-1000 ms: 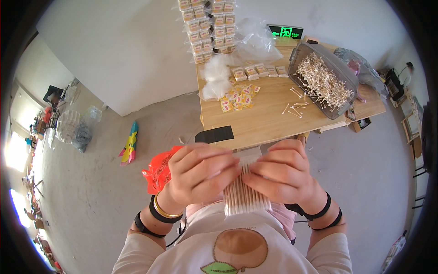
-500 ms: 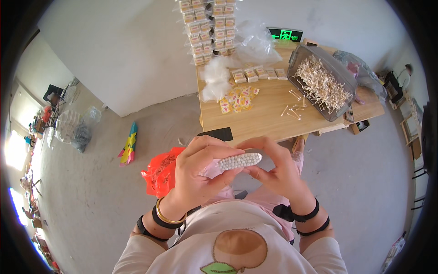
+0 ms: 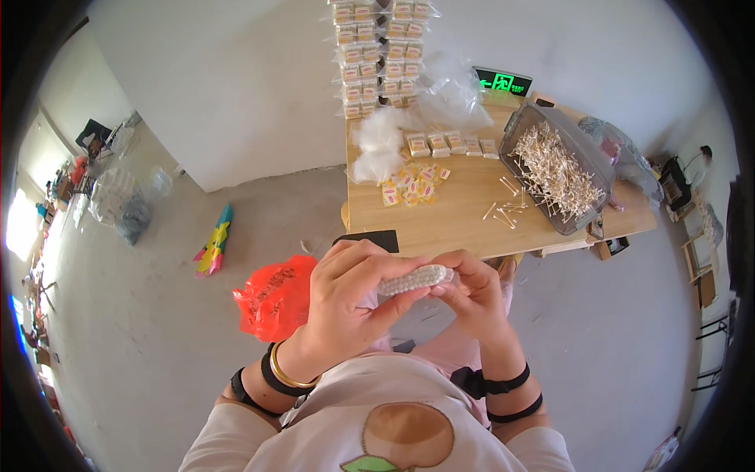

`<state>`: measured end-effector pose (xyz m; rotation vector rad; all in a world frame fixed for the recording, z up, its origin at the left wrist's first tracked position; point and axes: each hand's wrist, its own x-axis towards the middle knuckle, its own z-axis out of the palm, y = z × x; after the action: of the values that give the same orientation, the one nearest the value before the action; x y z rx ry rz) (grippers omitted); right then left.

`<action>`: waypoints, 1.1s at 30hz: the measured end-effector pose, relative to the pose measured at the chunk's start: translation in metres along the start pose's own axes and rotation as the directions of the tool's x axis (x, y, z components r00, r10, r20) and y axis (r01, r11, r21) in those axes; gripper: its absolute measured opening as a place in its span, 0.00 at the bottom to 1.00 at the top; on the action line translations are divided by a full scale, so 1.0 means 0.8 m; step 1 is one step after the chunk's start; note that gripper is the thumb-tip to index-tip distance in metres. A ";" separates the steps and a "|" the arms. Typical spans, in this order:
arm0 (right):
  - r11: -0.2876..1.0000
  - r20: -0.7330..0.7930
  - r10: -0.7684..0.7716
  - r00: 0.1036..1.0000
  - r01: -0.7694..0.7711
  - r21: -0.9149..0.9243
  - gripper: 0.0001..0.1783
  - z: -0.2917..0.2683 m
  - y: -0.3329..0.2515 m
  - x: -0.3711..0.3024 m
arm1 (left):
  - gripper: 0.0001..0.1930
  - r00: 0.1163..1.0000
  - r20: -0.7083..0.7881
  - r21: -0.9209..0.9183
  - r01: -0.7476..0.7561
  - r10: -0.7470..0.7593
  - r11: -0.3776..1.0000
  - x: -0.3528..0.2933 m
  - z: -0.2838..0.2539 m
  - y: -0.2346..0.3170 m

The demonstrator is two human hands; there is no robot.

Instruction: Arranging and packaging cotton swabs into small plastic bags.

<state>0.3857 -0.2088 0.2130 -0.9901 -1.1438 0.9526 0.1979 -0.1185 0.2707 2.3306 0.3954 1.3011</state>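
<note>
A packed bundle of cotton swabs [image 3: 412, 280] is held up in front of my body, its many white tips facing up toward me. My left hand [image 3: 346, 289] grips it from the left, fingers along the far side and thumb along the near side. At its right end, the thumb and fingers of my right hand [image 3: 476, 295] pinch the edge. Whether a clear bag wraps the bundle is hard to see. Beyond my hands, loose cotton swabs fill a tilted grey plastic bin [image 3: 513, 118] on the wooden table [image 3: 456, 224].
Tall stacks of packaged swabs [image 3: 358, 67] rise at the table's back left. Several small packs [image 3: 452, 143], yellow-white cards [image 3: 415, 185], clear bags [image 3: 376, 149] and scattered swabs [image 3: 503, 214] lie on the table. A red plastic bag [image 3: 275, 299] is at my left, below the table.
Both hands and the bundle have dropped slightly. My right fingers have closed in on the bundle's right end. The view has shifted a little.
</note>
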 end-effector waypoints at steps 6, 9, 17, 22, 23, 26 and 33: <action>0.914 -0.225 -0.047 0.973 0.133 0.384 0.11 0.010 0.017 0.014 | 0.25 0.983 -0.036 -0.109 0.178 -0.182 0.978 0.007 0.022 0.002; 0.971 -0.396 -0.035 0.918 0.125 0.204 0.12 0.014 0.016 0.026 | 0.25 0.940 0.008 -0.240 0.334 -0.342 0.912 0.004 0.035 -0.015; 0.979 -0.496 -0.145 0.856 0.053 -0.195 0.18 0.030 0.022 0.045 | 0.21 0.788 0.239 -0.697 0.546 -0.568 0.464 -0.022 0.065 -0.041; 0.861 -0.403 -0.353 0.844 0.124 -0.493 0.17 0.032 0.023 0.052 | 0.22 0.750 0.305 -0.707 0.591 -0.587 0.388 -0.022 0.067 -0.039; 0.842 -0.385 -0.335 0.860 0.089 -0.533 0.17 0.032 0.021 0.054 | 0.22 0.744 0.299 -0.701 0.596 -0.598 0.391 -0.023 0.070 -0.042; 0.829 -0.349 -0.277 0.895 0.039 -0.557 0.16 0.025 0.025 0.055 | 0.22 0.751 0.252 -0.691 0.582 -0.611 0.429 -0.028 0.076 -0.050; 0.976 -0.413 -0.151 0.898 0.069 -0.208 0.17 0.033 0.044 0.061 | 0.19 0.756 0.268 -0.783 0.532 -0.597 0.322 -0.027 0.076 -0.062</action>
<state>0.3639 -0.1489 0.1961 -1.2035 -0.9146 0.5030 0.2373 -0.0993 0.2018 1.1346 0.4334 0.8852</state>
